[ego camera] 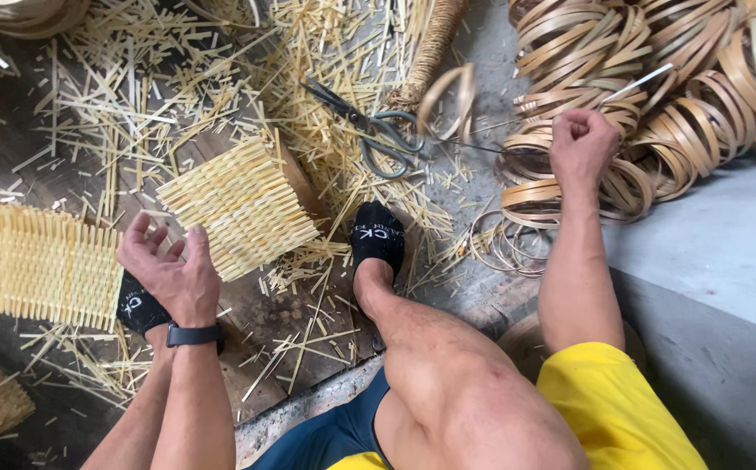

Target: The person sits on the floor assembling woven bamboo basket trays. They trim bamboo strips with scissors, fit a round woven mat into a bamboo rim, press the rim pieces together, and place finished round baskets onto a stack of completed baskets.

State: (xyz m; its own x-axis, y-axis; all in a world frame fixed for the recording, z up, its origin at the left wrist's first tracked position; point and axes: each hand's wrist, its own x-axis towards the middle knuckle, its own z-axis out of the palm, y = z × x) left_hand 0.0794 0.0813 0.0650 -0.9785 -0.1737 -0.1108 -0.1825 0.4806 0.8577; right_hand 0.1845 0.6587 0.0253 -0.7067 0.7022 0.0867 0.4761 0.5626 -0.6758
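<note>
Floor (726, 252): littered with straw offcuts. Woven reed panel (243, 207), centre-left of frame: tilted, long axis running lower left to upper right, just up and right of the left hand (169, 270), the nearer grip, fingers spread, empty. Right hand (580, 144), upper right: fisted on a thin strip (648, 83) over coiled cane hoops (656, 96). Scissors (369, 130), upper centre.

Two woven bamboo panels (243, 207), one pair of scissors (369, 130), two hands (169, 270).
</note>
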